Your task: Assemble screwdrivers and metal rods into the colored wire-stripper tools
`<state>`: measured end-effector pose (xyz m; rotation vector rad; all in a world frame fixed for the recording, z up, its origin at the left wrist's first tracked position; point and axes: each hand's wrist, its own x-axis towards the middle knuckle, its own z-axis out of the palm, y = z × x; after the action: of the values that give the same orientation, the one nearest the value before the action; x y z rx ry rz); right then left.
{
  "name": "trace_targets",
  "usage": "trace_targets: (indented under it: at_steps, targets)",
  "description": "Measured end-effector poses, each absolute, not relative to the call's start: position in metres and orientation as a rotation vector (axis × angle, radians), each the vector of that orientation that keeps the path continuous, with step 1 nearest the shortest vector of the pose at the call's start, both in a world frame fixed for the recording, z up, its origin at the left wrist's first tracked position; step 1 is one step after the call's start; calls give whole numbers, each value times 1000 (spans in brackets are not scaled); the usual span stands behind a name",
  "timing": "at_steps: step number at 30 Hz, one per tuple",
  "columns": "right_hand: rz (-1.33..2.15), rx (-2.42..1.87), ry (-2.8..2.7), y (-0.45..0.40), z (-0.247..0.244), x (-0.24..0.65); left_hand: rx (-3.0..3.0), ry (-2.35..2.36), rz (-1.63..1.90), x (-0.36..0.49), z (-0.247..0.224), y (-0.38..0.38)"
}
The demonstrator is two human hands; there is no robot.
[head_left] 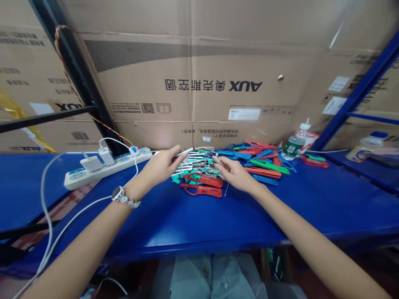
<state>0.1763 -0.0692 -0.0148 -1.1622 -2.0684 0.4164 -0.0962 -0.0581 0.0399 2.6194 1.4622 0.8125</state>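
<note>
My left hand [162, 166] is closed, thumb and fingers pinching a slim silvery metal tube [186, 152] above the pile. A thin pale wire [204, 148] arches from near the tube's end towards my right hand [235, 174]. That hand is also closed, its fingertips on a small greyish piece too unclear to name. Below and between both hands lies a heap of metal tubes with teal ends [195, 164]. Two red lighter-like handle shells [202, 190] with loops rest on the near side of this heap.
Blue, red and green handle shells [263, 166] are piled right of my right hand. Behind them stands a green-labelled bottle [293, 145]. At left, a white power strip [124, 160] holds chargers with trailing cables. A large cardboard box [218, 62] walls off the blue table [193, 224].
</note>
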Motion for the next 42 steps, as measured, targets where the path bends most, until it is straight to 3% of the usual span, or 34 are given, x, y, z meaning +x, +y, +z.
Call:
trace_targets:
  at_steps: [5,12,30,42]
  targets:
    - [155,-1165,-2341,-99,-30,168,2512,1297,861,-103,-5,-63]
    - [119,-1219,-2451,-104,-35,163,2602,1118,652,-101,-22,-79]
    - [250,-1150,-2323,-104,-35,166,2562,1110,736,-108,-17,-80]
    - [633,-1147,-2089,-106,-34,162,2712,1027,749,-103,-16,-82]
